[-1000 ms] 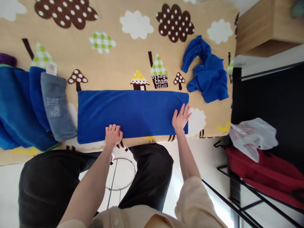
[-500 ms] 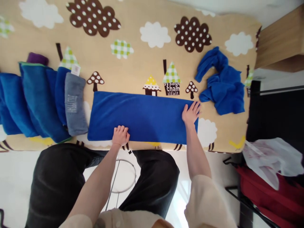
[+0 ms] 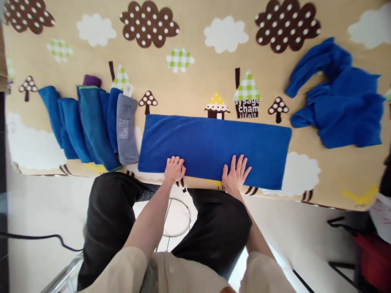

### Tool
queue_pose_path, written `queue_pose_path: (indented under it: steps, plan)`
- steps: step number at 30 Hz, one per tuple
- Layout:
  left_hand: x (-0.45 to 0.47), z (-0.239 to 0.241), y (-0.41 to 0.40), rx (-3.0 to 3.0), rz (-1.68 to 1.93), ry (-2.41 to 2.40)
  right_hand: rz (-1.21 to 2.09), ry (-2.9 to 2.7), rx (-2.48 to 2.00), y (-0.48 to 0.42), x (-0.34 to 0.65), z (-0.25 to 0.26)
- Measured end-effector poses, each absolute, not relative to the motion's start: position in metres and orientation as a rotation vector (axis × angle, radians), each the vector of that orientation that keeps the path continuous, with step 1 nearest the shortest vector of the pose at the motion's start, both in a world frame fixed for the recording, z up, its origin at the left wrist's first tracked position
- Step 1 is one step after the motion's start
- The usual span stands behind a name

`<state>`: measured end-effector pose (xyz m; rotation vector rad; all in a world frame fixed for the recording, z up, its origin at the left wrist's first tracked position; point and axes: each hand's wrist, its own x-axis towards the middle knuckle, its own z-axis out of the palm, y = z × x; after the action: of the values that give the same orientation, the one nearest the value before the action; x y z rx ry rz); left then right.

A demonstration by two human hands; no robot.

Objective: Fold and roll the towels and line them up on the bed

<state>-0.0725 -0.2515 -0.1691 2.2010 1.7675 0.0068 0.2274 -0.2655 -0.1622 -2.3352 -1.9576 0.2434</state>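
A blue towel (image 3: pixel 210 142), folded into a long flat strip, lies in front of me with slight creases toward its left part. Over its near edge, left of the middle, rests my left hand (image 3: pixel 175 169), its fingers close together and slightly bent on the cloth. My right hand (image 3: pixel 236 174) lies open near the same edge, right of the middle, fingers spread on the towel. Neither hand holds anything that I can see.
Rolled or folded towels in blue, teal (image 3: pixel 95 122) and grey (image 3: pixel 127 128) lie side by side at the left. Crumpled blue cloths (image 3: pixel 351 106) sit at the right. A beige patterned cover (image 3: pixel 195 85) is underneath. A red item (image 3: pixel 374 260) shows at the lower right.
My right hand has moved left and nearer from the towel's right end to its near edge. The left hand stays at the near edge. My view has shifted.
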Motion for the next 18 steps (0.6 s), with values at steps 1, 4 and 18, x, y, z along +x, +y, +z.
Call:
queue_pose_path:
  steps: [1, 4, 18]
  plan:
    - [-0.0724, -0.169, -0.2516, 2.195, 0.002, 1.765, 0.235, -1.955, -2.333, -0.2677, 0.2257, -0.1642]
    - [-0.0719, -0.1687, -0.2515, 2.185, -0.011, 1.764, 0.201, -1.936, -2.336, -0.2714, 0.2225, -0.1684]
    - [-0.0707, -0.1664, -0.2521, 2.203, -0.011, 1.768, 0.192, -1.883, -2.286, -0.2718, 0.2232, -0.1709]
